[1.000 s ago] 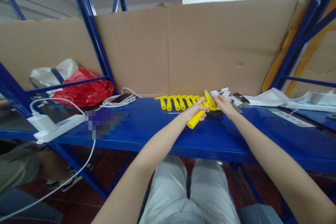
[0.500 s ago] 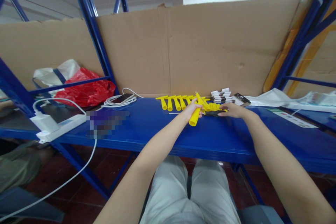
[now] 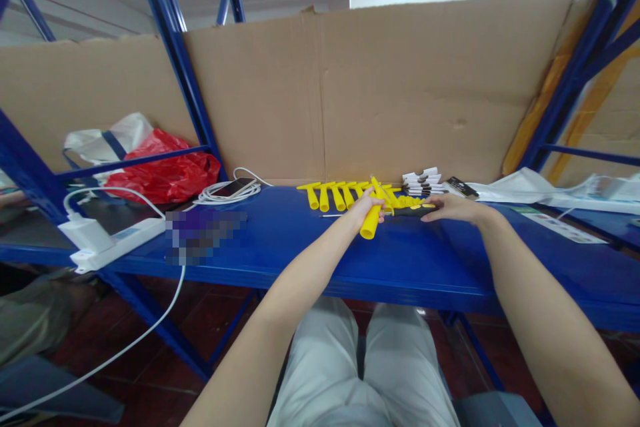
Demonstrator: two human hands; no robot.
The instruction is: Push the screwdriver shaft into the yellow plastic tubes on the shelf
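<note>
My left hand [image 3: 367, 208] is closed around a yellow tube-shaped piece [image 3: 371, 223], its open round end toward me. A screwdriver with a black handle [image 3: 407, 211] lies crosswise there, and its thin metal shaft [image 3: 331, 215] shows left of my left hand. My right hand [image 3: 447, 207] has its thumb and fingertips around the right end of the handle. Behind my left hand stands a row of yellow T-shaped pieces [image 3: 337, 196], and more yellow pieces [image 3: 407, 201] lie behind the handle.
White-and-black packets [image 3: 423, 182] and white plastic bags [image 3: 520, 185] lie at the back right. Left on the blue table [image 3: 300, 250] are a phone [image 3: 234, 187], a coiled cable, a white power strip [image 3: 123, 241] and a red bag [image 3: 163, 167]. Cardboard [image 3: 400, 93] stands behind.
My right hand has shifted slightly right and its fingers look a little looser at the handle's end. My left hand and the yellow tube have barely moved.
</note>
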